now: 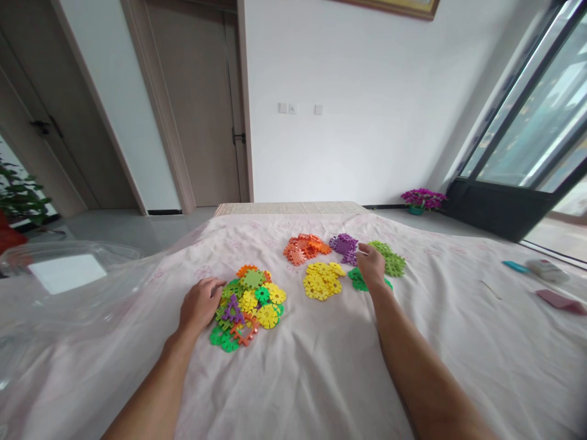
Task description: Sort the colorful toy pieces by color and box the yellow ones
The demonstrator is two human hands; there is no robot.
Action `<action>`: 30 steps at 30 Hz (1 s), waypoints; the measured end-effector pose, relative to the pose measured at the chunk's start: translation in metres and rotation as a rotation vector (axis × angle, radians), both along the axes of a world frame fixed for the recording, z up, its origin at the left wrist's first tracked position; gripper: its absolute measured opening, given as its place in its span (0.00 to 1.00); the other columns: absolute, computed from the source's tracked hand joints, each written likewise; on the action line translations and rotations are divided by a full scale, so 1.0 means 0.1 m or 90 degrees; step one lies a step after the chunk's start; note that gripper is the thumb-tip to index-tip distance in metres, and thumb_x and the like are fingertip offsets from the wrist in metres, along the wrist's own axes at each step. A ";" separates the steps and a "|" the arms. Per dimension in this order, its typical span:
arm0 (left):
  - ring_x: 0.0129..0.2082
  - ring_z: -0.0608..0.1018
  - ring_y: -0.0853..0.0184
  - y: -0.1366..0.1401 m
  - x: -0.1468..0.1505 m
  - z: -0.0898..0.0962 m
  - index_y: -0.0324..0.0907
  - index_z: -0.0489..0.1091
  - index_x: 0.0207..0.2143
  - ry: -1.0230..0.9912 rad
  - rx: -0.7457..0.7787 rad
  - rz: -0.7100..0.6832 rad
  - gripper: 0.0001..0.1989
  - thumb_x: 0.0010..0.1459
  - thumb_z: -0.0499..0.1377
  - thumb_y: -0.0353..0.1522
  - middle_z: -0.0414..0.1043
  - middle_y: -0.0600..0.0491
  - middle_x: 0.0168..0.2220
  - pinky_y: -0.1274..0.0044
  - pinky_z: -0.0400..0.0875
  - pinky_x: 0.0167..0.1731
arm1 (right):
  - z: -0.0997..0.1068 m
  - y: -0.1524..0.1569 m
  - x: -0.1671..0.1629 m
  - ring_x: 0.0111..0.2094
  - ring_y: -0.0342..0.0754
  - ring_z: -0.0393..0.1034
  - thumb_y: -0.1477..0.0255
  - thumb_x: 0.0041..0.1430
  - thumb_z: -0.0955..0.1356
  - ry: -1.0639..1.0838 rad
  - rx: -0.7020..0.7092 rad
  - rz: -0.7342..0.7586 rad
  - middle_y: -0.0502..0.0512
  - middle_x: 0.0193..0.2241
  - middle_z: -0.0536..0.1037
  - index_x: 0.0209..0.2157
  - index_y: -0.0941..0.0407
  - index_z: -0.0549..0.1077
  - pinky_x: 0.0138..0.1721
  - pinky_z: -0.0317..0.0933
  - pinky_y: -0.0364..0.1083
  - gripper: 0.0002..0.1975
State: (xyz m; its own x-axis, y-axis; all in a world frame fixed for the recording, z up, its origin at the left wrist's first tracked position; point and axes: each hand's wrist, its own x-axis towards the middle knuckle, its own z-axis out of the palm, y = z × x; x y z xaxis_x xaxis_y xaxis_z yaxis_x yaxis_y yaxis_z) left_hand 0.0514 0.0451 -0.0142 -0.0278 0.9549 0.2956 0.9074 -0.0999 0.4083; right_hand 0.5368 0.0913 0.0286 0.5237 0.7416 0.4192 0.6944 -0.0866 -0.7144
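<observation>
The mixed pile (248, 300) of notched plastic pieces (268, 316) lies left of the table's (293, 391) middle, while the orange heap (303, 249), purple heap (343, 244), yellow heap (323, 283), light-green heap (392, 261) and dark-green heap (356, 280) sit closer to the far edge. The left hand (200, 300) rests at the mixed pile's left side, fingers loosely bent; whether they grip a piece I cannot tell. The right hand (371, 263) is between the purple and light-green heaps, fingers drawn in, with a pale sliver (362, 252) at the tips too small to identify, so I cannot tell what it pinches. The pieces look light, thin and stiff, probably smooth enough to slide over one another; the notched rims seem the best hold, thumb and forefinger on opposite edges.
</observation>
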 end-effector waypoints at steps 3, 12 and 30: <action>0.55 0.73 0.63 0.00 0.00 0.00 0.47 0.76 0.46 -0.007 -0.002 0.004 0.18 0.62 0.49 0.35 0.73 0.51 0.54 0.73 0.65 0.55 | 0.02 0.01 -0.39 0.38 0.51 0.75 0.73 0.55 0.65 -0.005 0.036 0.113 0.61 0.41 0.82 0.44 0.58 0.79 0.44 0.65 0.47 0.17; 0.54 0.74 0.63 -0.02 0.02 0.03 0.47 0.76 0.45 -0.007 0.008 0.000 0.17 0.61 0.51 0.35 0.74 0.52 0.53 0.73 0.66 0.54 | 0.07 -0.49 -1.74 0.31 0.43 0.72 0.68 0.57 0.70 -0.107 -0.056 0.626 0.51 0.32 0.79 0.36 0.54 0.80 0.34 0.62 0.41 0.07; 0.52 0.75 0.64 -0.05 0.04 0.06 0.48 0.77 0.44 -0.007 0.012 0.010 0.16 0.61 0.51 0.34 0.75 0.53 0.52 0.75 0.65 0.54 | 0.00 -0.71 -1.93 0.28 0.40 0.64 0.67 0.49 0.76 -0.194 -0.145 0.700 0.47 0.31 0.73 0.32 0.55 0.77 0.29 0.55 0.39 0.10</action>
State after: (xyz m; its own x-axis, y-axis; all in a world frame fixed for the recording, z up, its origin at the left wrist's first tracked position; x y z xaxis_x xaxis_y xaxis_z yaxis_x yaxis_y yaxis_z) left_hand 0.0556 0.0406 -0.0084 -0.0464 0.9485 0.3132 0.9043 -0.0933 0.4165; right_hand 0.3435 0.0201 0.0281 -0.5493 0.8074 0.2153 0.6150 0.5650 -0.5501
